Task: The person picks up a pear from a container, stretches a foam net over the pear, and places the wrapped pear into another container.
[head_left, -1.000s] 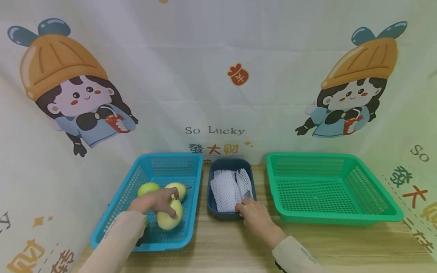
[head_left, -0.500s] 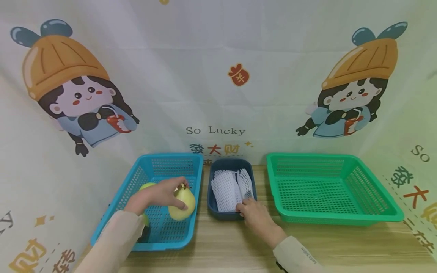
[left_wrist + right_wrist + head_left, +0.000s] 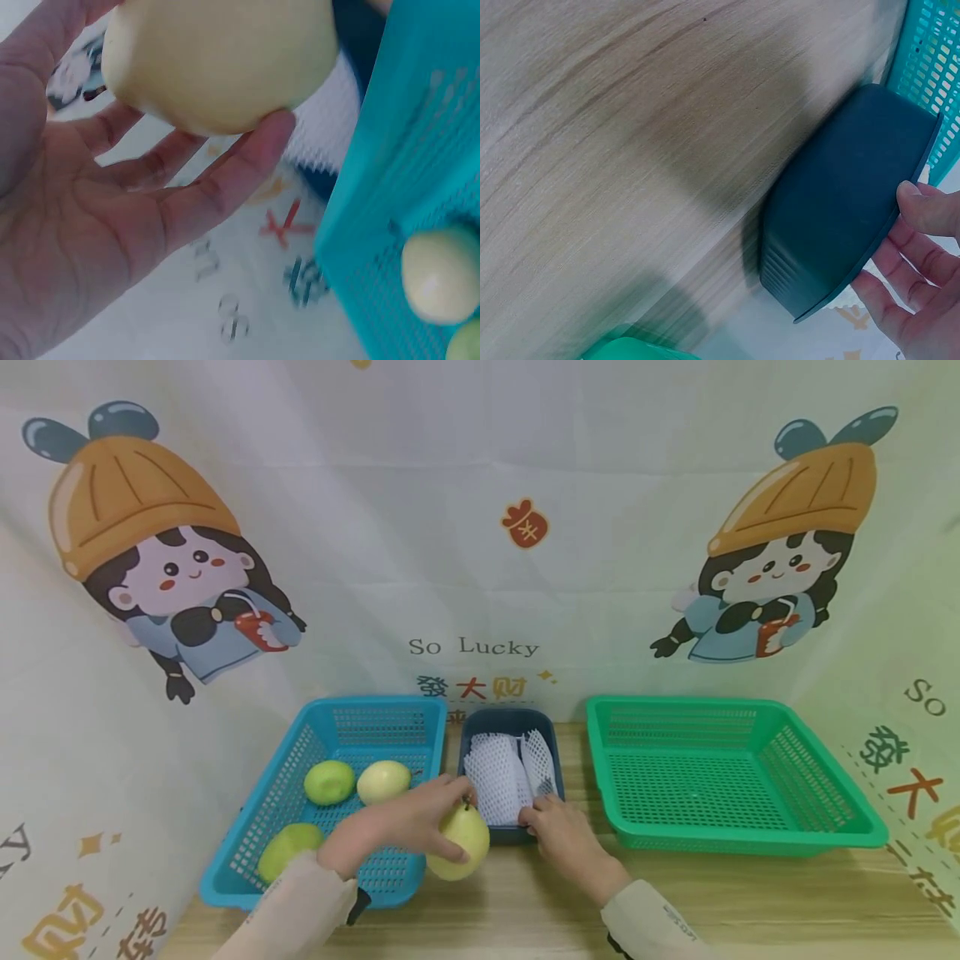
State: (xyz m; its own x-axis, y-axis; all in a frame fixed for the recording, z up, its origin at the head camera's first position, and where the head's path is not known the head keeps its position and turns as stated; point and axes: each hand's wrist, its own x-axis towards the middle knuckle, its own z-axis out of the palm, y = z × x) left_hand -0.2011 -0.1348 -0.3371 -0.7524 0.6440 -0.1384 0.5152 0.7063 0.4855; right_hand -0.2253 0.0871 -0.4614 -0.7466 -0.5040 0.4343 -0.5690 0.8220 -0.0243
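My left hand (image 3: 412,818) holds a pale yellow pear (image 3: 467,837) by its side, stem up, just in front of the dark blue box and past the blue basket's right edge. In the left wrist view the thumb and fingers curve round the pear (image 3: 225,60). My right hand (image 3: 562,839) pinches the front rim of the small dark blue plastic box (image 3: 512,836). The right wrist view shows the thumb on the rim's outer side and the fingers over its inner side. White foam fruit nets (image 3: 491,781) lie in that box.
A blue basket (image 3: 300,727) on the left holds another pale yellow pear (image 3: 384,782) and two green fruits, one a round green fruit (image 3: 328,782). To the right stands a green basket (image 3: 720,839). A printed cloth (image 3: 480,568) hangs behind the wooden table (image 3: 480,927).
My left hand has lifted the pear out of the blue basket and carried it right, to in front of the dark blue box. The right hand has stayed at the box rim.
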